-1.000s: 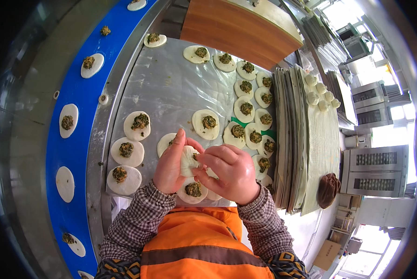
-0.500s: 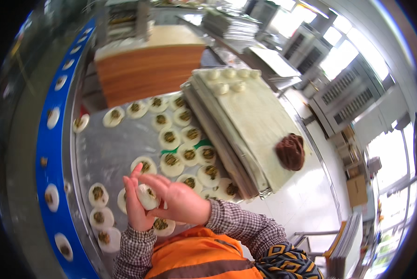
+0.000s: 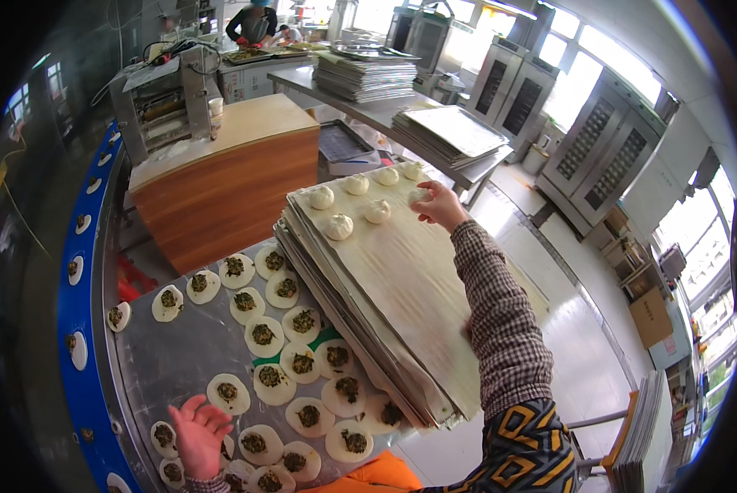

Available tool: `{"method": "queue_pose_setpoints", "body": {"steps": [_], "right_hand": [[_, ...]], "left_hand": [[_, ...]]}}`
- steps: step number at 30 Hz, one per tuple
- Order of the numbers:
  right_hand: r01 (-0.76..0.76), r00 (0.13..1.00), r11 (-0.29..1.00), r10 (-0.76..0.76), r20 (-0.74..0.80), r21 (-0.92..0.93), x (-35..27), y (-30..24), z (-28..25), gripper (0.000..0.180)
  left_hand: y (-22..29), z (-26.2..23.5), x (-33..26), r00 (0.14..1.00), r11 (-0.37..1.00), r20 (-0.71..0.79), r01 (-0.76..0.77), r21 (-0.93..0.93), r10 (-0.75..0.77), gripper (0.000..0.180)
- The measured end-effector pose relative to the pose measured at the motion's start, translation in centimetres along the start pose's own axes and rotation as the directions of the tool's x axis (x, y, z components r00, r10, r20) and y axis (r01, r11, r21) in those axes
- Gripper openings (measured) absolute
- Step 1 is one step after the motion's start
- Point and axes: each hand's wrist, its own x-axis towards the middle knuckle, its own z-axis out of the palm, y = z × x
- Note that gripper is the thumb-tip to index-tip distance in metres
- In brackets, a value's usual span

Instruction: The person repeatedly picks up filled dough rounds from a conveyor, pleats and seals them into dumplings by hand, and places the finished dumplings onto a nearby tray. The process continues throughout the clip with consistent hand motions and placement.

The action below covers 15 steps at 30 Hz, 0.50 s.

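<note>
My right hand point(image 3: 442, 205) reaches over the tray stack at centre right, fingers closed round a white filled bun point(image 3: 419, 196) at the tray's surface. Several pleated buns point(image 3: 339, 227) sit beside it in two rows at the far end of the lined top tray point(image 3: 401, 279). My left hand point(image 3: 201, 434) hovers palm up over the metal table, its fingers spread and holding nothing. Around it lie flat round dough wrappers point(image 3: 228, 393), each topped with a dark green chopped filling. More filled wrappers point(image 3: 262, 334) line the side near the trays.
A blue conveyor belt point(image 3: 77, 312) carries filled wrappers along the left. Ahead stand a wooden-fronted counter point(image 3: 220, 185) with a machine point(image 3: 163, 107) and a steel table with stacked trays point(image 3: 364, 78). A co-worker point(image 3: 253, 26) stands far back; oven cabinets point(image 3: 606, 156) are at the right.
My hands were together around a bun above the wrappers. Now they are apart: the right has carried a bun to the top tray, while the left has opened. The head view has shifted.
</note>
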Motion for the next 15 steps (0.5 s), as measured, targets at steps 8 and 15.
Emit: {"method": "queue_pose_setpoints", "body": {"steps": [8, 15], "right_hand": [[0.013, 0.986, 0.999, -0.019, 0.169, 0.036, 12.9, 14.9, 0.4, 0.05], [0.02, 0.986, 0.955, -0.067, -0.151, -0.296, 6.8, 9.0, -2.2, 0.067]], "left_hand": [[2.2, -7.9, 0.1, 0.956, 0.992, -0.289, -0.021, 0.121, 0.056, 0.058], [10.3, -19.6, 15.2, 0.827, 0.867, -0.473, -0.034, 0.498, 0.304, 0.033]]}}
